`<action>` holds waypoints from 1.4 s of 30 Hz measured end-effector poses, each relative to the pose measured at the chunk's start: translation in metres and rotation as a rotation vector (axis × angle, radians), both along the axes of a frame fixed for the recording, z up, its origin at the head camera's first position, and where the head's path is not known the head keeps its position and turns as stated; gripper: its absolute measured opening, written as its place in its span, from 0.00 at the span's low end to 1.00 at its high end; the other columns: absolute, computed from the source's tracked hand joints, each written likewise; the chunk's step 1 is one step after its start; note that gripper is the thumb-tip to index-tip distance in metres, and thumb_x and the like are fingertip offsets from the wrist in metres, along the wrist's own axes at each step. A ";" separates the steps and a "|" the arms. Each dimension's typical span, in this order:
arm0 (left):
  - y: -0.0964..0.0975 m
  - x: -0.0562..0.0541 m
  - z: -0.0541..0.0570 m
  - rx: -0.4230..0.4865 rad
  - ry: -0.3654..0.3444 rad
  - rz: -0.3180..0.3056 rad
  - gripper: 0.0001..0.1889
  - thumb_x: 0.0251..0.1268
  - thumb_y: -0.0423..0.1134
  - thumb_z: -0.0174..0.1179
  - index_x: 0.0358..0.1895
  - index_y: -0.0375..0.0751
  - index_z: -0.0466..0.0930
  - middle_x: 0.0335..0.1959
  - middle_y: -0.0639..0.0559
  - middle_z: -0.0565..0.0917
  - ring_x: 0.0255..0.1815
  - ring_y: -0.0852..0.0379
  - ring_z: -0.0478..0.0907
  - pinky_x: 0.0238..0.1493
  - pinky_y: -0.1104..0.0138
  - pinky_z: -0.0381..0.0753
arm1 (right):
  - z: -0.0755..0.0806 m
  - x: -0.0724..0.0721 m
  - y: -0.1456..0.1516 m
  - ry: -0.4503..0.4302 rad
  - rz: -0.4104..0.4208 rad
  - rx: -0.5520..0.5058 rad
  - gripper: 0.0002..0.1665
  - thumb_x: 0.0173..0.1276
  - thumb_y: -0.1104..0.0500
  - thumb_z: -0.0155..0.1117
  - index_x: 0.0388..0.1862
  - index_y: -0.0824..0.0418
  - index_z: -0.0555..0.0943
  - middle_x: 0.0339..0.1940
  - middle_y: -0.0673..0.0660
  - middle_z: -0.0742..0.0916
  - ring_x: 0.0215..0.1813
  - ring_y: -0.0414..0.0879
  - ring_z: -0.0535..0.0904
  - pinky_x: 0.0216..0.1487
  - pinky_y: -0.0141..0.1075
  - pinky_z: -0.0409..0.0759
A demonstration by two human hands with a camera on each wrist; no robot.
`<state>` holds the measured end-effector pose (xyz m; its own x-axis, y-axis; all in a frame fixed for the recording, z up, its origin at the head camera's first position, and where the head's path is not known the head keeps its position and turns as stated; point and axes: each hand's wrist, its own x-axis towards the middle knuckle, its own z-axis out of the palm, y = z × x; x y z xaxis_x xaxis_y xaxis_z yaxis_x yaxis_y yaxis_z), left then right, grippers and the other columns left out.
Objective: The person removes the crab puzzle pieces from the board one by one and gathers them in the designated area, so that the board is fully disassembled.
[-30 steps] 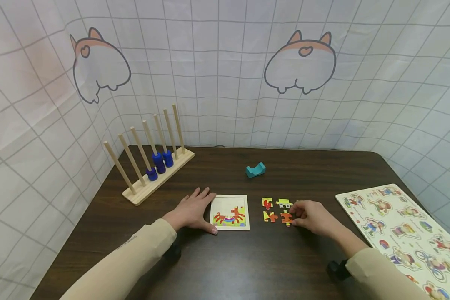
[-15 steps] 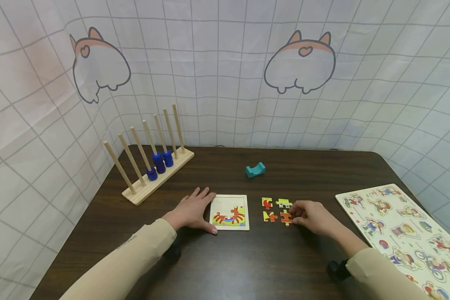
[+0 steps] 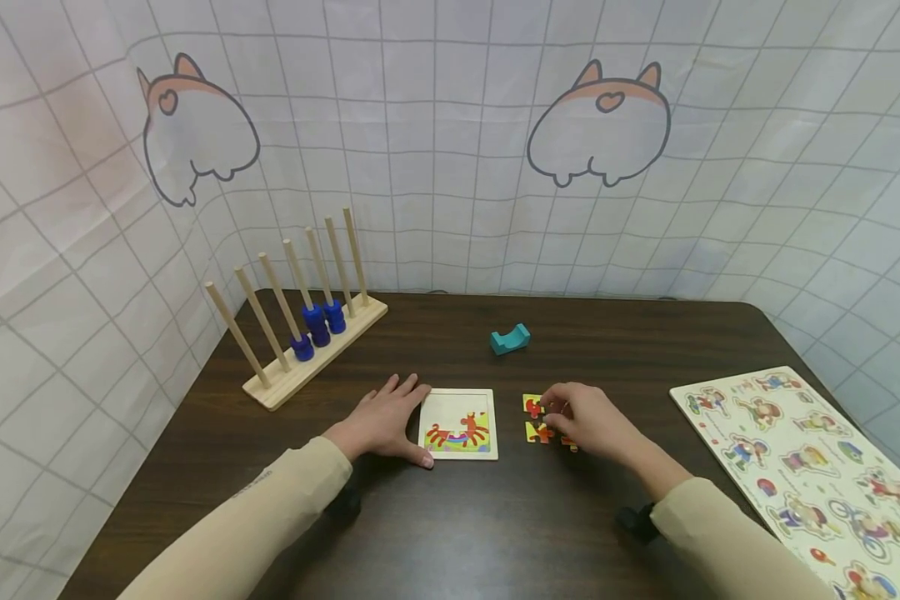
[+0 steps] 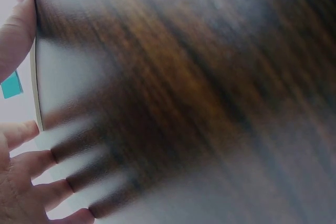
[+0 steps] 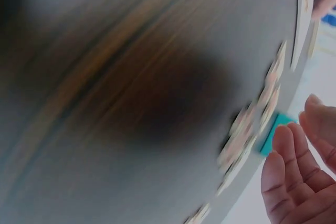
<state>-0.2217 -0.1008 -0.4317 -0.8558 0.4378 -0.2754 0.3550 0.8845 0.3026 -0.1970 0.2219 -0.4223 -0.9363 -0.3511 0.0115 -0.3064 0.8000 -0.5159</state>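
My left hand (image 3: 384, 421) lies spread on the table, palm down, with thumb and index fingertip right at the left side of a small square puzzle tray (image 3: 450, 402). Several joined pieces in the tray show a red-orange animal along its lower part. My right hand (image 3: 589, 421) hovers above loose jigsaw pieces to the tray's right, fingers bent loosely. Its thumb and fingers (image 5: 283, 145) stand apart in the right wrist view, with nothing between them. A red-and-yellow piece (image 3: 532, 406) and an orange one (image 3: 537, 432) show beside its fingertips. Other pieces are partly hidden beneath the hand.
A wooden peg stand (image 3: 281, 383) with blue rings on some pegs stands at the back left. Behind the pieces sits a teal curved block (image 3: 510, 340). A large picture puzzle board (image 3: 720, 433) lies at the right. A white gridded curtain (image 3: 450, 208) surrounds the table.
My right hand has moved left from the right edge of the loose pieces to above them, now covering the upper right piece. My left hand and the tray have stayed put.
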 end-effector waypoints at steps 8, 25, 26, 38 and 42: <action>-0.001 0.000 -0.001 -0.001 -0.003 0.006 0.60 0.47 0.64 0.77 0.81 0.43 0.57 0.84 0.38 0.54 0.84 0.32 0.47 0.77 0.34 0.54 | 0.001 -0.009 -0.054 0.020 0.121 0.054 0.16 0.67 0.62 0.72 0.52 0.65 0.85 0.44 0.58 0.85 0.41 0.46 0.80 0.46 0.41 0.83; 0.001 0.000 0.001 0.005 -0.005 0.007 0.59 0.46 0.65 0.77 0.81 0.44 0.58 0.84 0.38 0.54 0.84 0.32 0.48 0.77 0.34 0.54 | -0.007 -0.016 -0.086 -0.009 0.182 0.104 0.13 0.66 0.61 0.73 0.49 0.62 0.86 0.46 0.60 0.83 0.45 0.49 0.77 0.51 0.46 0.81; 0.001 0.000 0.001 0.005 -0.005 0.008 0.59 0.46 0.65 0.77 0.81 0.44 0.58 0.84 0.38 0.54 0.84 0.32 0.48 0.77 0.34 0.54 | -0.008 -0.017 -0.086 -0.007 0.184 0.100 0.13 0.66 0.62 0.73 0.49 0.62 0.86 0.45 0.60 0.83 0.46 0.50 0.77 0.52 0.47 0.81; 0.001 0.000 0.000 0.007 0.000 0.011 0.60 0.46 0.64 0.77 0.81 0.43 0.58 0.84 0.38 0.54 0.84 0.32 0.47 0.77 0.34 0.54 | -0.009 -0.016 -0.093 -0.030 0.121 0.029 0.16 0.63 0.66 0.75 0.49 0.63 0.82 0.40 0.57 0.84 0.42 0.47 0.78 0.48 0.44 0.83; 0.000 0.000 -0.001 0.010 0.004 0.007 0.60 0.46 0.64 0.77 0.81 0.43 0.58 0.83 0.38 0.54 0.84 0.32 0.48 0.77 0.34 0.55 | -0.008 -0.015 -0.093 -0.013 0.115 0.037 0.15 0.63 0.68 0.74 0.49 0.65 0.84 0.39 0.56 0.84 0.40 0.46 0.78 0.46 0.42 0.82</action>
<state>-0.2217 -0.1006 -0.4328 -0.8601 0.4344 -0.2674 0.3502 0.8840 0.3097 -0.2121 0.1290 -0.4306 -0.8896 -0.4566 -0.0149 -0.3912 0.7783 -0.4911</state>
